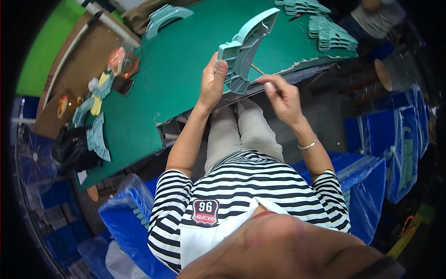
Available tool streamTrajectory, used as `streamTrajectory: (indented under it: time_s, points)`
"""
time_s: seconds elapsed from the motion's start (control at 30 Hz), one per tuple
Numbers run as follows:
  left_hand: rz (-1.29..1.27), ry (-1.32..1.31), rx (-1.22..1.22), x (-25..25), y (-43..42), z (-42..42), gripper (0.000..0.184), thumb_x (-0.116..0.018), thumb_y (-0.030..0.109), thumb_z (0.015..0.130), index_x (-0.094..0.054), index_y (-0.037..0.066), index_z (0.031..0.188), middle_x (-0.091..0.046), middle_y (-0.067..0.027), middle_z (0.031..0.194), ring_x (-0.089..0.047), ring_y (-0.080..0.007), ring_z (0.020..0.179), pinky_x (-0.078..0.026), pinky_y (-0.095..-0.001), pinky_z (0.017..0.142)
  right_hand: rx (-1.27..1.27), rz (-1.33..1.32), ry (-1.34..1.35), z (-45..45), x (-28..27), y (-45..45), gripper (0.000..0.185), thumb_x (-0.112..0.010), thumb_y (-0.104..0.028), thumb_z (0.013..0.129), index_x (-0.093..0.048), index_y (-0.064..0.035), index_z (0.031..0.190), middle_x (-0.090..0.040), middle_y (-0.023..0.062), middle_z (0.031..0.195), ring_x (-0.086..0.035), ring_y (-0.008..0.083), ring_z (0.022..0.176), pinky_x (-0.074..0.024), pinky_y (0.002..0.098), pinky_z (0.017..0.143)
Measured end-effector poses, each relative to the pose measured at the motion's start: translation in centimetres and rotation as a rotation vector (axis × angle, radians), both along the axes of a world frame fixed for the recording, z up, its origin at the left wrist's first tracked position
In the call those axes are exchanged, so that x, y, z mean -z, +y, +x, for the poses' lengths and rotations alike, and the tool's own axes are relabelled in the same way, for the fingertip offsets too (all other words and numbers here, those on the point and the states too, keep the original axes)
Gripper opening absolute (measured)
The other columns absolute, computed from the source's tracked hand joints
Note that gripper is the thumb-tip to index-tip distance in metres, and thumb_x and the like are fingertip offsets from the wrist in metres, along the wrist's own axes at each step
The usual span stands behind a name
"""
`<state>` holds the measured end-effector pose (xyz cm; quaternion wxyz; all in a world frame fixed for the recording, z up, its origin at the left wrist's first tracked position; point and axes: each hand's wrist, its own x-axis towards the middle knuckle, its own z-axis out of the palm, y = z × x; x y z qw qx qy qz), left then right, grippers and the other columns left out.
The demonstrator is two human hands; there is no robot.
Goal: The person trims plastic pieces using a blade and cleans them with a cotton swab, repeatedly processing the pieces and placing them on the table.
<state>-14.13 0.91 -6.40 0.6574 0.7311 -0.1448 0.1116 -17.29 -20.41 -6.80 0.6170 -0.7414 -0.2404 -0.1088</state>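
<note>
My left hand [213, 83] grips a curved, ribbed light-green plastic part [241, 53] by its lower left side, thumb on the near face. The part is held up above the front edge of the green table [186, 60]. To its right, my right hand [283, 97] pinches a thin, light-brown stick [257, 69] between thumb and fingertips. The stick points up and left toward the part; its far end is hidden behind the part.
Similar parts lie stacked at the back right [330, 35] and back left [167, 18]. An orange container [123, 63] and more parts [97, 137] are at the left. Blue bins with plastic liners [362, 200] stand around me. Another person [374, 21] is at the upper right.
</note>
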Motion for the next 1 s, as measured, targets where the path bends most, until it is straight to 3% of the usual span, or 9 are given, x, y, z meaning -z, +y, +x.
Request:
streamTrajectory:
  time_s: [0.17, 0.27, 0.4, 0.47, 0.53, 0.6, 0.63, 0.73, 1.0]
  points:
    - [-0.100, -0.031, 0.121, -0.3, -3.0, 0.8, 0.062, -0.043, 0.054, 0.098, -0.053, 0.000, 0.126, -0.059, -0.0042, 0.110, -0.052, -0.0116, 0.100, -0.041, -0.0265, 0.089, 0.002, -0.272, -0.076, 0.7, -0.1, 0.9, 0.025, -0.052, -0.001, 0.090, -0.064, -0.0021, 0.112, -0.059, 0.0028, 0.072, -0.044, 0.0067, 0.057, -0.0378, 0.0232, 0.054]
    - [-0.101, -0.012, 0.078, 0.7, -2.4, 1.0, 0.061, -0.041, 0.054, 0.099, -0.053, 0.001, 0.125, -0.059, -0.0042, 0.110, -0.051, -0.0116, 0.101, -0.040, -0.0270, 0.090, 0.014, -0.100, -0.208, 1.2, 1.6, 0.1, 0.031, -0.055, -0.001, 0.082, -0.064, -0.0079, 0.111, -0.062, 0.0118, 0.069, -0.061, 0.0190, 0.058, -0.0469, 0.0308, 0.055]
    - [-0.222, 0.081, 0.065, 2.4, -1.0, 1.2, 0.060, -0.037, 0.054, 0.100, -0.054, 0.001, 0.124, -0.058, -0.0048, 0.110, -0.050, -0.0120, 0.102, -0.038, -0.0272, 0.092, -0.032, -0.150, 0.050, 0.7, -0.4, 0.8, 0.034, -0.054, -0.005, 0.084, -0.061, -0.0084, 0.117, -0.063, 0.0131, 0.070, -0.063, 0.0232, 0.058, -0.0472, 0.0323, 0.055]
    - [-0.248, 0.080, 0.062, 2.6, -0.7, 0.8, 0.060, -0.035, 0.052, 0.101, -0.054, -0.001, 0.123, -0.058, -0.0071, 0.116, -0.051, -0.0143, 0.107, -0.037, -0.0290, 0.096, -0.125, -0.238, -0.048, 0.8, 1.0, 2.2, 0.032, -0.057, -0.006, 0.083, -0.061, -0.0059, 0.115, -0.063, 0.0136, 0.070, -0.063, 0.0203, 0.059, -0.0466, 0.0327, 0.056]
    - [-0.328, 0.085, 0.009, 2.5, -0.1, 0.2, 0.060, -0.034, 0.051, 0.102, -0.052, -0.001, 0.125, -0.057, -0.0084, 0.120, -0.051, -0.0155, 0.112, -0.037, -0.0315, 0.100, -0.182, -0.051, -0.070, 0.9, 2.0, 2.2, 0.023, -0.056, -0.007, 0.088, -0.060, -0.0023, 0.110, -0.063, 0.0077, 0.070, -0.058, 0.0163, 0.057, -0.0439, 0.0312, 0.054]
    - [-0.500, 0.107, -0.023, 2.4, 0.9, -0.6, 0.057, -0.034, 0.049, 0.102, -0.050, 0.001, 0.127, -0.059, -0.0078, 0.119, -0.057, -0.0172, 0.108, -0.045, -0.0341, 0.095, -0.104, 0.130, 0.175, 0.1, 1.1, 0.7, 0.014, -0.053, -0.010, 0.094, -0.060, -0.0004, 0.101, -0.056, -0.0009, 0.068, -0.047, 0.0072, 0.056, -0.0367, 0.0249, 0.050]
    - [-0.585, 0.113, -0.042, 2.4, 1.3, -1.0, 0.055, -0.034, 0.048, 0.102, -0.048, 0.002, 0.128, -0.060, -0.0075, 0.118, -0.060, -0.0181, 0.106, -0.050, -0.0355, 0.092, -0.145, 0.323, 0.311, 0.0, 1.3, 0.2, 0.015, -0.050, -0.014, 0.098, -0.059, -0.0020, 0.099, -0.046, -0.0060, 0.069, -0.035, 0.0011, 0.057, -0.0276, 0.0192, 0.049]
    - [-0.717, 0.171, -0.113, 3.0, 2.1, -2.8, 0.053, -0.033, 0.047, 0.102, -0.047, 0.005, 0.130, -0.059, -0.0057, 0.120, -0.060, -0.0179, 0.108, -0.050, -0.0363, 0.093, -0.234, 0.451, 0.452, -0.4, 3.0, -0.4, 0.016, -0.046, -0.019, 0.101, -0.049, -0.0060, 0.110, -0.039, -0.0046, 0.068, -0.030, 0.0012, 0.054, -0.0228, 0.0180, 0.047]
    - [-0.786, 0.251, -0.199, 4.7, 3.3, -5.7, 0.053, -0.031, 0.045, 0.103, -0.045, 0.004, 0.133, -0.056, -0.0066, 0.126, -0.056, -0.0182, 0.113, -0.044, -0.0367, 0.100, -0.144, 0.429, 0.544, -1.6, 5.4, 0.2, 0.017, -0.037, -0.022, 0.105, -0.044, -0.0069, 0.104, -0.043, -0.0009, 0.069, -0.033, 0.0037, 0.050, -0.0277, 0.0184, 0.044]
